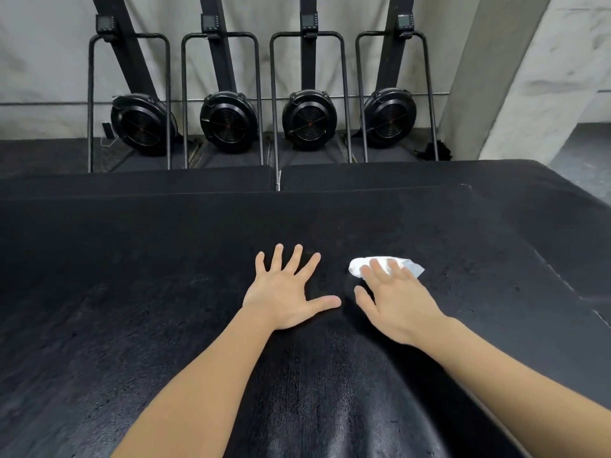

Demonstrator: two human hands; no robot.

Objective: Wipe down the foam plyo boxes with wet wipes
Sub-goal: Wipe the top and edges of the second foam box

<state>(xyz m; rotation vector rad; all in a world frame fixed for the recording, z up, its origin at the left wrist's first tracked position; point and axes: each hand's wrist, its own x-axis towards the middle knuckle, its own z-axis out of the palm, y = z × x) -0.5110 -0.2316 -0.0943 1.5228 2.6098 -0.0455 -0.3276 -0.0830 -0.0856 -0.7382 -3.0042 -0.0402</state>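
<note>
A large black foam plyo box (pixel 148 276) fills the lower part of the head view, its top wet and shiny near me. My left hand (pixel 286 292) lies flat on the box top with fingers spread wide. Just to its right, my right hand (pixel 393 302) presses a white wet wipe (pixel 363 264) against the top with straight fingers. The wipe sticks out beyond the fingertips, and its right end looks grey and flattened.
Two more black boxes (pixel 132 183) (pixel 396 173) stand behind this one, with a narrow gap between them. Several black ski machines (pixel 228 122) with fan wheels line the white back wall. A concrete pillar (pixel 496 77) rises at the right.
</note>
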